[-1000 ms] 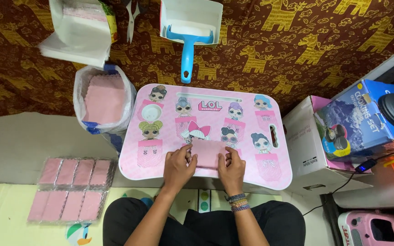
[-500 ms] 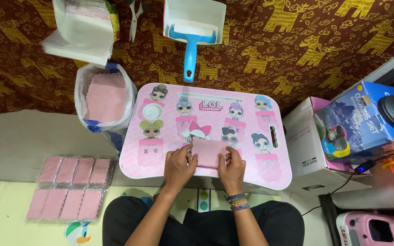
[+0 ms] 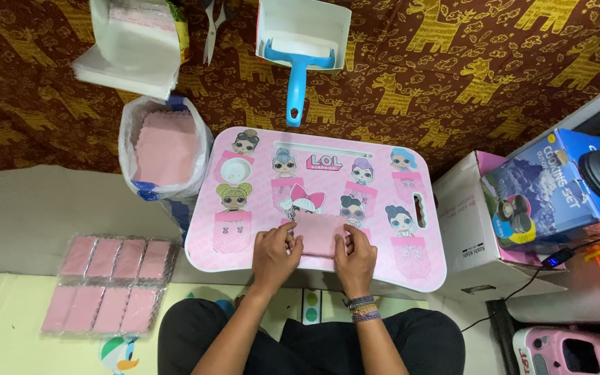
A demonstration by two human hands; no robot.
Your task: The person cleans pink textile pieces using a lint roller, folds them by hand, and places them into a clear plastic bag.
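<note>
Two hands are pressing on a small pink cloth (image 3: 319,234) lying near the front edge of a pink cartoon-printed tabletop (image 3: 258,208). The left hand (image 3: 274,255) is gripping the cloth's left edge and the right hand (image 3: 355,258) its right edge, fingers closed on it, so the cloth is sitting between them. A plastic bag of pink cloths (image 3: 167,147) is standing just left of the tabletop, packed pink cloths (image 3: 109,283) are lying on the floor further left, and a blue dustpan brush (image 3: 297,78) is resting beyond it
</note>
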